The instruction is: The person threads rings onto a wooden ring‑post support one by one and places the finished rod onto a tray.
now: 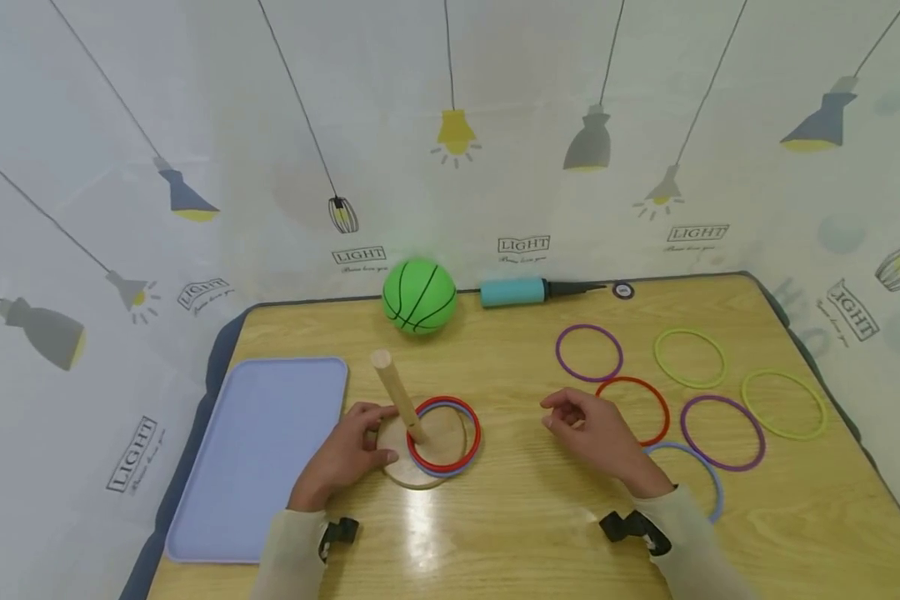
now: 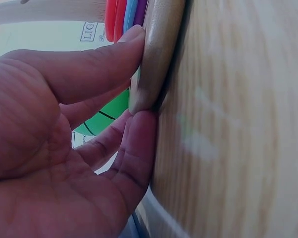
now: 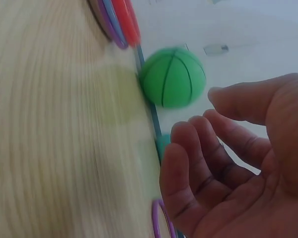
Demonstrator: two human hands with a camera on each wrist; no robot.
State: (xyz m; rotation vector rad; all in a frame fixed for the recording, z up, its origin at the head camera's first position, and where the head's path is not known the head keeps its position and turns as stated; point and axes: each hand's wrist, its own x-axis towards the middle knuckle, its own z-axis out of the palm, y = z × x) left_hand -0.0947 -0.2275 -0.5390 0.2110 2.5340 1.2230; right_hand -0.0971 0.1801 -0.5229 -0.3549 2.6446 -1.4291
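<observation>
My left hand [image 1: 351, 450] grips the edge of the round base [image 2: 161, 49] of a wooden ring-toss stand, thumb on top and fingers against its side. The stand's upright peg [image 1: 392, 383] rises between both hands. Stacked around the peg are a red ring [image 1: 479, 433] and a blue ring [image 1: 444, 474]; the left wrist view shows two red rings, a blue and a purple one [image 2: 140, 12]. My right hand [image 1: 592, 429] hovers over the table to the right, fingers loosely curled and holding nothing. It partly covers a loose red ring [image 1: 667, 412].
Loose rings spread over the right side: a blue ring [image 1: 717, 483], two purple and two yellow-green. A lavender tray [image 1: 270, 458] lies left. At the back are a green ball [image 1: 420, 297], a teal hand pump [image 1: 513, 292] and a small dark round item [image 1: 623, 291], before a printed curtain.
</observation>
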